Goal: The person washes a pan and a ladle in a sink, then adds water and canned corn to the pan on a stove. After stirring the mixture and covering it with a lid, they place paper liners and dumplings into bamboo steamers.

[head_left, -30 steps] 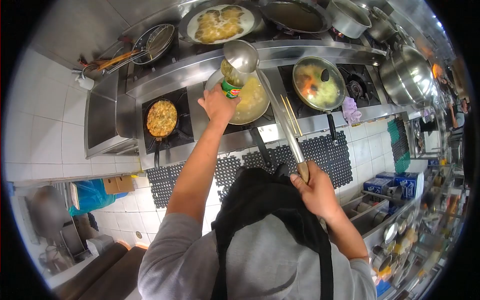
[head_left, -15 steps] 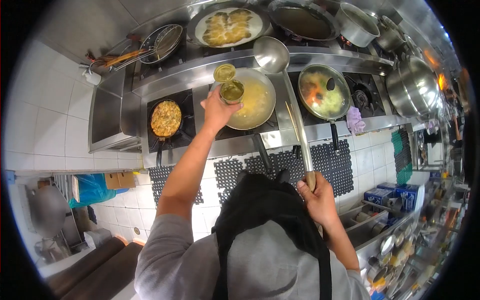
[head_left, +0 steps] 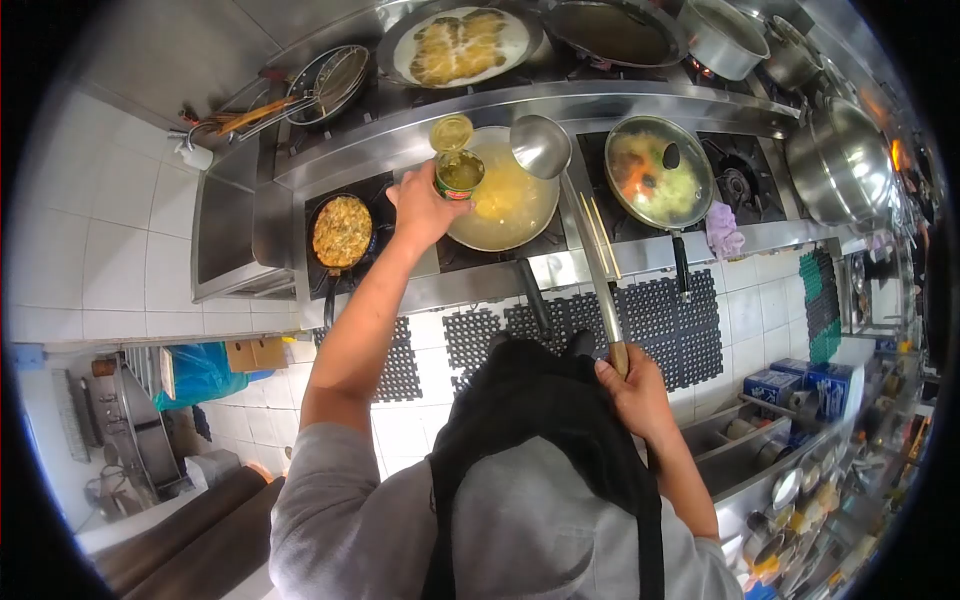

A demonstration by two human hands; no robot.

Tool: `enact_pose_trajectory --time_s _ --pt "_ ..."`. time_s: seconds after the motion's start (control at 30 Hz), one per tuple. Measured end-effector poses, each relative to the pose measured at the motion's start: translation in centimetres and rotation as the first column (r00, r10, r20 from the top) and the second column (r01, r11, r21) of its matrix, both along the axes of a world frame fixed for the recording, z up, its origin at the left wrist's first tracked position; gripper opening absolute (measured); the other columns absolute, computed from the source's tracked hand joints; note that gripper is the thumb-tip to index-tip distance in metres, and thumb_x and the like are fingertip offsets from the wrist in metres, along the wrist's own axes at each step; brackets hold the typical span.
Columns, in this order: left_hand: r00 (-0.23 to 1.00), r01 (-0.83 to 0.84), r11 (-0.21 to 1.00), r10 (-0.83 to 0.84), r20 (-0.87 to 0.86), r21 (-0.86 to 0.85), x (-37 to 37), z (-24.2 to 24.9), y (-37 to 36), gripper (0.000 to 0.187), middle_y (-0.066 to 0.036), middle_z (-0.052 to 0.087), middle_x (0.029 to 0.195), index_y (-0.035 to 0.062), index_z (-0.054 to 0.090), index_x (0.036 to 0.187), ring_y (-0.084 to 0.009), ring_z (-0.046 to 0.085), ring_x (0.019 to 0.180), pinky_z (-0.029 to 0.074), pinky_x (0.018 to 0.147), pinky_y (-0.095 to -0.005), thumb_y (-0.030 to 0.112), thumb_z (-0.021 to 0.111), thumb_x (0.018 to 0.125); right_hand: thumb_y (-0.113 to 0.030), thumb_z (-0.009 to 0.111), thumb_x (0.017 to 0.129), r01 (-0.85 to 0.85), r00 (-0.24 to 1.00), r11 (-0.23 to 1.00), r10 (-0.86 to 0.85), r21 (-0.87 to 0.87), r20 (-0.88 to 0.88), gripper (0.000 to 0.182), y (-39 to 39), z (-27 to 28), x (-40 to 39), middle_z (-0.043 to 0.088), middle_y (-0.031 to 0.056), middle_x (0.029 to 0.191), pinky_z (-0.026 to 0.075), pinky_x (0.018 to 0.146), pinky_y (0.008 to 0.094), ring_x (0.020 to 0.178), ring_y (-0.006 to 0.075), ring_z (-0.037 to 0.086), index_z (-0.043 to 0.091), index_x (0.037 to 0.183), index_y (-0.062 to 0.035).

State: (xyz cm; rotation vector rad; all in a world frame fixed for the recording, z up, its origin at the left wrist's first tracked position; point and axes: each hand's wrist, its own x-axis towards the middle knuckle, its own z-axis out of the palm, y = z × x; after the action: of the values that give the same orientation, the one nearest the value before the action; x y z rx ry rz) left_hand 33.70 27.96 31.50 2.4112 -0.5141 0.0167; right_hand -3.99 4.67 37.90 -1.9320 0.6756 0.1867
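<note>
An opened tin can (head_left: 459, 174), its round lid (head_left: 451, 132) folded up, is in my left hand (head_left: 422, 207), fingers wrapped round it. It is over the left side of a pan (head_left: 500, 222) with pale yellow liquid and a brighter yellow patch. My right hand (head_left: 638, 395) is closed round the wooden end of a long metal ladle (head_left: 541, 147). The ladle's bowl hangs over the pan's upper right edge. Two thin wooden sticks (head_left: 601, 235) lie beside the ladle's handle on the stove's front.
A small pan holds a browned omelette (head_left: 342, 232) at left. A lidded pan of vegetables (head_left: 660, 172) stands at right, near a purple cloth (head_left: 723, 230). On the back shelf are a wide pan (head_left: 460, 47), a dark pan (head_left: 615, 33), a pot (head_left: 722, 38) and strainers (head_left: 342, 78).
The can in my left hand has become more upright, with its label now showing. The ladle's bowl has moved down and its handle tilts more. The whole view has shifted slightly.
</note>
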Motion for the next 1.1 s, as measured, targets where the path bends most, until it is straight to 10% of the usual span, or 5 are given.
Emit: enact_pose_trajectory --time_s 0.47,0.8,0.97,1.1 --pt "0.953 -0.034 0.63 -0.212 0.214 0.776 1.1 -1.4 -2.3 0.055 -0.004 0.07 0.133 0.0166 0.076 0.131 -0.0274 0.056 0.135 0.039 0.112 -0.0521 0.035 0.091 0.082 -0.024 0.075 0.108 0.035 0.996 0.96 -0.01 0.276 -0.089 0.028 -0.6 -3.5 0.9 0.062 0.0049 0.074 0.05 0.053 0.036 0.056 0.0156 0.061 0.065 0.109 0.0021" --pt "0.845 -0.299 0.431 -0.295 0.446 0.851 -1.0 2.3 -5.0 0.043 -0.003 0.069 0.132 0.0145 0.076 0.133 -0.0262 0.052 0.138 0.036 0.118 -0.0559 0.028 0.08 0.092 -0.03 0.073 0.108 -0.238 0.971 0.966 0.232 0.103 0.062 0.035 -10.3 -4.2 0.8 0.066 0.0115 0.078 0.054 0.056 0.0387 0.06 0.0201 0.067 0.064 0.112 0.0031" --pt "0.851 -0.517 0.797 0.44 0.285 0.313 -6.8 0.2 -5.0 0.078 -0.008 0.072 0.132 0.017 0.069 0.145 -0.033 0.057 0.133 0.036 0.115 -0.0646 0.038 0.097 0.075 -0.029 0.071 0.11 -0.303 0.937 0.889 0.344 0.345 -0.064 0.031 -15.4 -1.7 2.1 0.063 0.0067 0.071 0.05 0.05 0.0353 0.053 0.017 0.063 0.062 0.106 -0.0004" --pt "0.738 -0.624 0.761 0.648 0.187 -0.177 -13.7 -3.4 -5.1 0.086 -0.017 0.07 0.132 0.0069 0.065 0.146 -0.0393 0.061 0.126 0.036 0.112 -0.0542 0.03 0.104 0.073 -0.03 0.069 0.111 -0.308 0.88 0.761 0.455 0.571 -0.133 0.028 -17.6 0.4 2.5 0.059 0.001 0.068 0.044 0.045 0.0296 0.05 0.0122 0.058 0.059 0.099 -0.0071"
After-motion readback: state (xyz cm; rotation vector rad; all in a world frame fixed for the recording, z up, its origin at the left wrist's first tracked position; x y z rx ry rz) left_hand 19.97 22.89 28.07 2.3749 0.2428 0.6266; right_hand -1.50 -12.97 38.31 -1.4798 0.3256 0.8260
